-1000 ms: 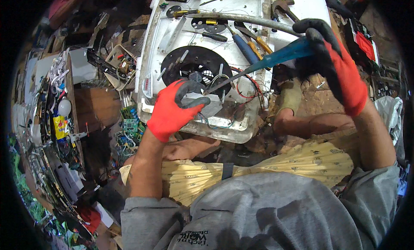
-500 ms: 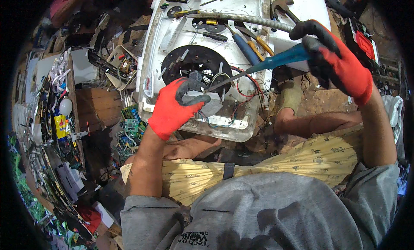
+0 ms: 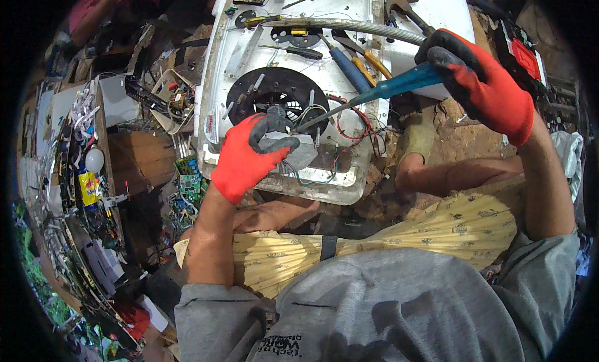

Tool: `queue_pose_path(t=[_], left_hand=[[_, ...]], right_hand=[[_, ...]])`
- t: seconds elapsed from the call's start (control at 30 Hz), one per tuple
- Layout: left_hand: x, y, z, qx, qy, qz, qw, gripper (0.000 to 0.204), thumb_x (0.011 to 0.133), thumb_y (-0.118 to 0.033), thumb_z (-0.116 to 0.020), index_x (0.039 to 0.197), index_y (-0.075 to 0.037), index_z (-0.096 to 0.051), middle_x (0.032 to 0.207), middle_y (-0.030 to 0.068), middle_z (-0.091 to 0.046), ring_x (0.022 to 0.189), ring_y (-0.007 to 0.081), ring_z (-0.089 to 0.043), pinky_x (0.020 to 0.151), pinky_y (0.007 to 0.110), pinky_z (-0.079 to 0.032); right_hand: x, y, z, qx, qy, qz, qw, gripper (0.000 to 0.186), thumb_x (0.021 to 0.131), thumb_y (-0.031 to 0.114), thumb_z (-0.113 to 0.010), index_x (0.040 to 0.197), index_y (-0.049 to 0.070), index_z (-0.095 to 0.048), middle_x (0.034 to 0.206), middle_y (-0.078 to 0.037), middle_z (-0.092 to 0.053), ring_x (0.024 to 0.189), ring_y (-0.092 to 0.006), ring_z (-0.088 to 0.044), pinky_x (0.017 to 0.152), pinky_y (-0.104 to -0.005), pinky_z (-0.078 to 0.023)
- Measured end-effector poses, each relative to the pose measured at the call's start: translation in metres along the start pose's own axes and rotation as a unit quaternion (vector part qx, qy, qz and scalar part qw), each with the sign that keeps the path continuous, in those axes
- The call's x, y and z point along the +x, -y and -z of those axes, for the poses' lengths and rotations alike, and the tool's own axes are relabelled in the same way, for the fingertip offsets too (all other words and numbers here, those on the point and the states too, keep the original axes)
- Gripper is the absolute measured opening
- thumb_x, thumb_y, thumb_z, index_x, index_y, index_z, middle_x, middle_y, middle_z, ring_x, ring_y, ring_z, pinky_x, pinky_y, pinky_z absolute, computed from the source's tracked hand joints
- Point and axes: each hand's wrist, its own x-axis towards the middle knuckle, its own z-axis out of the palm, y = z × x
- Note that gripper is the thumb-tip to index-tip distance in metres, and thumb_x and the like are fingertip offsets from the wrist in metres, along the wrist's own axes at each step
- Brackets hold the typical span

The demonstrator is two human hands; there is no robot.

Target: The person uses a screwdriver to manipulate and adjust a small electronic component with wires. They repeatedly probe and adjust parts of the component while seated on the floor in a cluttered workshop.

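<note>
In my right hand [image 3: 477, 84], gloved in red and black, is a long screwdriver [image 3: 405, 81] with a blue handle. Its shaft slants down to the left, and its tip meets a grey blocky part [image 3: 290, 151] with thin wires. My left hand [image 3: 249, 156], in a matching glove, grips that part over the near end of a white panel [image 3: 340, 190]. Just behind it a round black fan housing [image 3: 243, 90] with metal posts lies on the panel. A grey metal rod [image 3: 349, 27] reaches to my right glove; whether the glove touches it I cannot tell.
A hammer [image 3: 409, 11], a blue-handled tool [image 3: 349, 68], orange-handled tools [image 3: 375, 63] and a black-handled screwdriver [image 3: 304, 52] lie on the panel. Red and dark wires [image 3: 355, 128] trail at its right. Circuit boards [image 3: 190, 181] and heaped scrap lie to the left.
Both hands keep their grip on the screwdriver and the grey part. The panel and tools appear slightly further left in the view; the screwdriver's angle is nearly the same.
</note>
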Motion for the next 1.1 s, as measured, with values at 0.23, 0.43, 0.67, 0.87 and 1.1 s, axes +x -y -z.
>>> queue_pose_path(t=[0.23,0.43,0.67,0.87,1.1], left_hand=[[0.001,-0.011,0.002,-0.025,0.012,0.042,0.999,0.042,0.076,-0.003,-0.08,0.116,0.0,-0.065,0.108,0.0065,-0.069,0.092,0.0113,-0.063,0.075,0.027,-0.054],[-0.001,-0.011,0.001,-0.046,0.001,0.022,0.999,0.04,0.078,-0.004,-0.08,0.116,0.0,-0.065,0.106,0.0054,-0.068,0.082,0.0085,-0.062,0.067,0.026,-0.053],[0.0,-0.012,-0.001,-0.074,0.011,0.062,0.995,0.039,0.077,-0.007,-0.08,0.114,-0.001,-0.067,0.104,0.0078,-0.069,0.084,0.0134,-0.064,0.07,0.029,-0.055],[0.001,-0.006,-0.004,-0.059,-0.001,0.016,0.998,0.038,0.078,-0.009,-0.079,0.113,-0.001,-0.068,0.104,0.0101,-0.069,0.091,0.0176,-0.067,0.079,0.031,-0.055],[-0.002,-0.01,-0.001,-0.067,0.0,0.02,0.998,0.031,0.082,-0.007,-0.073,0.112,0.0,-0.068,0.105,0.0107,-0.07,0.095,0.0183,-0.067,0.083,0.031,-0.054]], right_hand=[[0.013,0.011,-0.009,0.086,0.0,0.018,0.996,0.047,0.1,0.046,-0.056,0.12,0.003,-0.056,0.098,-0.001,-0.051,0.079,-0.0064,-0.048,0.067,-0.0232,-0.042],[0.013,0.009,0.007,-0.025,0.038,0.059,0.997,0.052,0.099,0.048,-0.057,0.125,0.004,-0.054,0.099,-0.001,-0.052,0.084,-0.0083,-0.051,0.07,-0.0238,-0.045],[0.014,0.001,0.013,0.032,0.043,-0.05,0.997,0.065,0.096,0.059,-0.057,0.128,0.003,-0.051,0.102,-0.002,-0.055,0.082,-0.0072,-0.05,0.067,-0.0229,-0.044],[0.016,-0.021,-0.005,0.074,-0.043,0.075,0.993,0.051,0.103,0.047,-0.053,0.134,0.006,-0.051,0.093,0.001,-0.056,0.072,-0.0062,-0.051,0.06,-0.0219,-0.043],[0.019,-0.004,0.007,0.098,0.008,-0.096,0.991,0.06,0.096,0.046,-0.064,0.138,0.005,-0.049,0.099,0.001,-0.057,0.079,-0.0068,-0.053,0.061,-0.0259,-0.045]])
